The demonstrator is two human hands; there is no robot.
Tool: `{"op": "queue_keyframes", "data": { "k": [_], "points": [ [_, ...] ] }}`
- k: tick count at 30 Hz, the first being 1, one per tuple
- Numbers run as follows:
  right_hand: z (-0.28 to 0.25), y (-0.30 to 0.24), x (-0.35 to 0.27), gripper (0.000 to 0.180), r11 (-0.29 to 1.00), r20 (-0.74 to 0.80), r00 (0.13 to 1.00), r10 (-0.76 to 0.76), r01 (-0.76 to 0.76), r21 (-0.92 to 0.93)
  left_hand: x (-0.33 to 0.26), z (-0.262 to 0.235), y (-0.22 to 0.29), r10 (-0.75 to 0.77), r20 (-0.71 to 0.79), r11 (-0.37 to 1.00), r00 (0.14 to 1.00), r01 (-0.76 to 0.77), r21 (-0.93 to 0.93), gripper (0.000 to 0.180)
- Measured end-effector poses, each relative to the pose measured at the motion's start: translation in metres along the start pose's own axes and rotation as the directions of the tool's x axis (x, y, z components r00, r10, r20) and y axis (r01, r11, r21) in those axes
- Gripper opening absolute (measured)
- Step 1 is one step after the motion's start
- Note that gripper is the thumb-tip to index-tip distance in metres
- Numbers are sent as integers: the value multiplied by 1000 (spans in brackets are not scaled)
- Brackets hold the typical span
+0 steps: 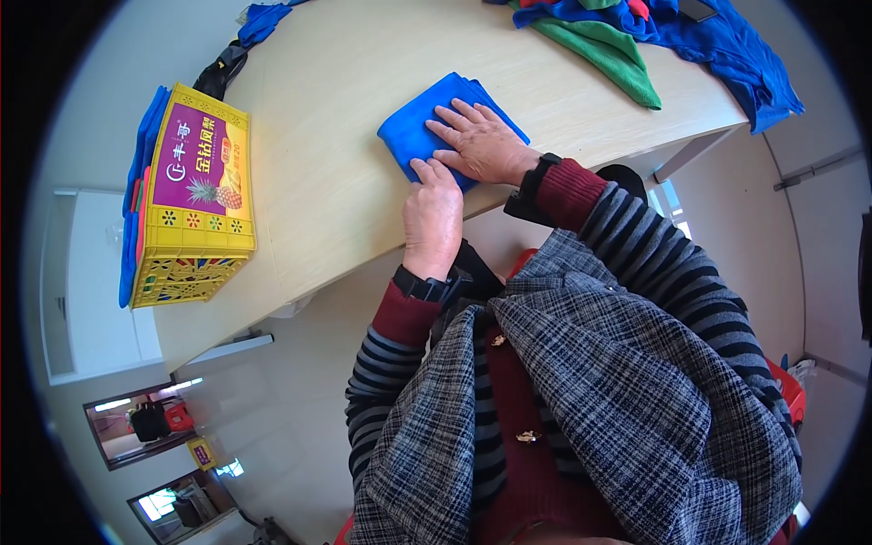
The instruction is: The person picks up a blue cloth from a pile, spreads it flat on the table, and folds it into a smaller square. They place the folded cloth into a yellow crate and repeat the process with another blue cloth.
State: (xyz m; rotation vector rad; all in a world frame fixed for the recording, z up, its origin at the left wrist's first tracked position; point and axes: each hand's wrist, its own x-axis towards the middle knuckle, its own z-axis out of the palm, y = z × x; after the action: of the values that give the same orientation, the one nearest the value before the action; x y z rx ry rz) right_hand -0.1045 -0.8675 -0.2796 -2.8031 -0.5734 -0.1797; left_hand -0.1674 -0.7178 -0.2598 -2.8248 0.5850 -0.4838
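Observation:
A folded blue cloth [420, 120] lies near the front edge of a pale wooden table [336, 82]. My right hand [481, 141] rests flat on top of it, fingers spread and pointing left. My left hand [432, 211] sits just below, its fingertips pressing the cloth's near edge against the table. Both wrists wear black bands under red cuffs and striped sleeves.
A yellow plastic crate [195, 195] with a purple printed panel stands at the table's left end, blue cloths stacked in it. A heap of blue, green and red cloths [636, 32] lies at the back right. White floor lies below the table.

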Motion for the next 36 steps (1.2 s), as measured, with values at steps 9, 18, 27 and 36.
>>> {"op": "queue_keyframes", "data": {
  "k": [9,18,27,36],
  "points": [
    [-7,9,-5,65,995,-3,998,61,-61,-75,-9,-3,2,92,33,959,995,-97,267,43],
    [-28,21,-5,64,935,2,975,223,-213,-285,-21,-25,-30,114,74,968,991,-94,-234,43],
    [-7,-18,40,62,999,23,999,-45,45,-2,30,26,-51,-47,-57,933,997,23,-360,52],
    [-3,14,36,63,997,-26,999,22,-23,-67,28,42,-47,-45,73,918,996,70,-390,61]
  ]
}}
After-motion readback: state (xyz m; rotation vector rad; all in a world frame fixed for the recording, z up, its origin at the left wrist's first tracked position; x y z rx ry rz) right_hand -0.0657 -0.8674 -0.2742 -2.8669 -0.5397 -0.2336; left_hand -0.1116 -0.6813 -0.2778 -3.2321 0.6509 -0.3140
